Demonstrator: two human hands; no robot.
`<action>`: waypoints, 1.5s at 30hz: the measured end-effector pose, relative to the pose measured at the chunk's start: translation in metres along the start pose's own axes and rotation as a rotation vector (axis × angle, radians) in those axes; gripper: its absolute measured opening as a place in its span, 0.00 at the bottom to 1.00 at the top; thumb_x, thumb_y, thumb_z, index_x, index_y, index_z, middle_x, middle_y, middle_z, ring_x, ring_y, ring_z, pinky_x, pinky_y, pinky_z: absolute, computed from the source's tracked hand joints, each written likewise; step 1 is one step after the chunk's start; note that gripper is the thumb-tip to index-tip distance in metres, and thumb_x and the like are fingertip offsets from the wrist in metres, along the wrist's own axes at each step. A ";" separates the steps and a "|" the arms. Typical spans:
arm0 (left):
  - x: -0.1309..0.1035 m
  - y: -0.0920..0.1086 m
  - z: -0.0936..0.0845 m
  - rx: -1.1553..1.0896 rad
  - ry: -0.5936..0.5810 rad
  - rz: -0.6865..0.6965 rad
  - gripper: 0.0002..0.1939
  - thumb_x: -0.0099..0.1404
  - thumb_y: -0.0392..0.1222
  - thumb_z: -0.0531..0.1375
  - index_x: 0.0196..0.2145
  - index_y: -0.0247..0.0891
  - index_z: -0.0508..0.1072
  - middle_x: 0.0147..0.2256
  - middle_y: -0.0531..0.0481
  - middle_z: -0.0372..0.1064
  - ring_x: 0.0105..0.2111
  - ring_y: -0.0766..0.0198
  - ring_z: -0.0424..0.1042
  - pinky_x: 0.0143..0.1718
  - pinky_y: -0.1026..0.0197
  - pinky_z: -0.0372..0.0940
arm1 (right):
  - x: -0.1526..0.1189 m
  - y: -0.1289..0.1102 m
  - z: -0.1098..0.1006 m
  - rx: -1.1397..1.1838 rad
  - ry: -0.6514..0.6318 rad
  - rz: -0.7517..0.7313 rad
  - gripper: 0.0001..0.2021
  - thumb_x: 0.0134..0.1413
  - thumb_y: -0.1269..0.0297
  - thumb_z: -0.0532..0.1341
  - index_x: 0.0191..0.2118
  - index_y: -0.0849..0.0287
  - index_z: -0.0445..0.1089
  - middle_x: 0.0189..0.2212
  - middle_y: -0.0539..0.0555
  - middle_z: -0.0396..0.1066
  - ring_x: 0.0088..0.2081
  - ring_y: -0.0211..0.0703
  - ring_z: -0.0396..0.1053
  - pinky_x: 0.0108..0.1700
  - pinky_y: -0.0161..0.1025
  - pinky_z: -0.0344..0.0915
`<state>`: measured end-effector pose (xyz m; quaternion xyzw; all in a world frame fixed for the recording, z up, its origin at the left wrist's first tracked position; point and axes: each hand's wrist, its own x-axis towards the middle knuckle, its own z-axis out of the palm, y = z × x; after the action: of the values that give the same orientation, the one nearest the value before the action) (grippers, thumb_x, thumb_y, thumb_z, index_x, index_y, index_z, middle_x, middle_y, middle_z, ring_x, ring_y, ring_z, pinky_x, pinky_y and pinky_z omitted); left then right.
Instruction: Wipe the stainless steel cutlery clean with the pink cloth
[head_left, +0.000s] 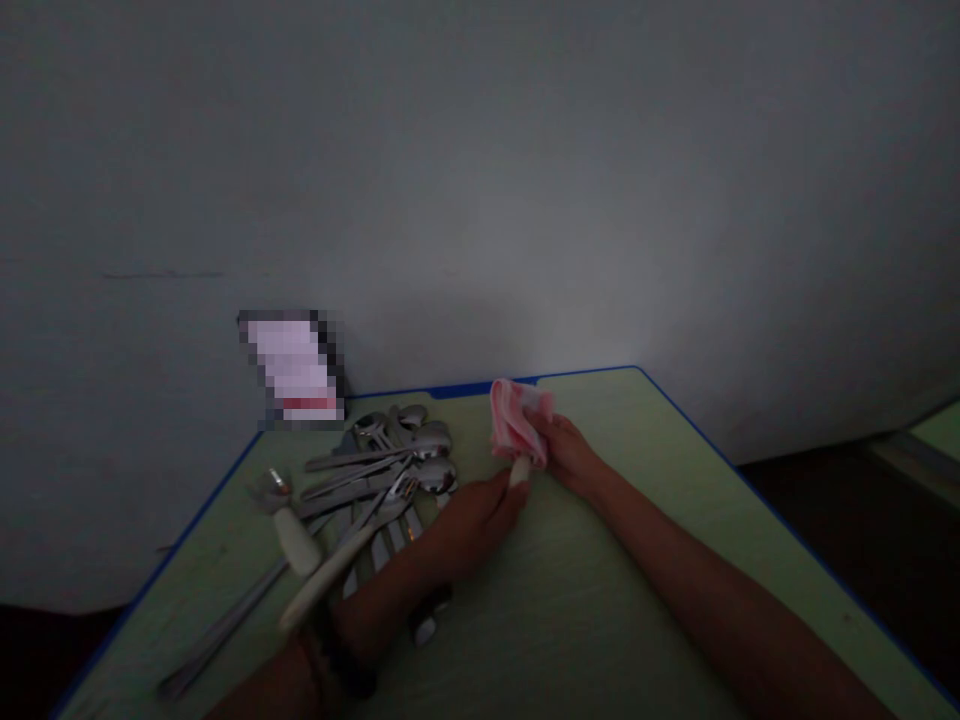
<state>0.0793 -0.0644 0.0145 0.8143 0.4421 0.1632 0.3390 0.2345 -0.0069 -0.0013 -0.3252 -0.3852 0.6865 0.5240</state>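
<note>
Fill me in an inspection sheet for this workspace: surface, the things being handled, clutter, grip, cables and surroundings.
Surface: green table with a blue edge.
Things: pink cloth against a pale handle, whose far end is hidden; overlapping metal cutlery lies to the left, including spoons and forks.
Clutter: pixelated object at the table's far left; what it is cannot be told.
Grip: left hand closed on the pale handle; right hand holding the cloth.
Cables: nothing seen.
Surroundings: plain wall behind; part of another green surface at the right; dim light.
</note>
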 end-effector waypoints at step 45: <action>0.001 0.003 0.000 -0.192 0.021 -0.058 0.23 0.67 0.53 0.40 0.24 0.38 0.62 0.21 0.55 0.60 0.21 0.67 0.60 0.25 0.65 0.54 | 0.012 0.018 -0.007 -0.109 0.334 -0.237 0.21 0.42 0.45 0.60 0.31 0.61 0.69 0.21 0.51 0.69 0.26 0.40 0.66 0.29 0.37 0.62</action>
<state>0.0820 -0.0645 0.0162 0.7632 0.4512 0.2037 0.4153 0.2297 0.0030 -0.0209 -0.4148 -0.3653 0.5349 0.6391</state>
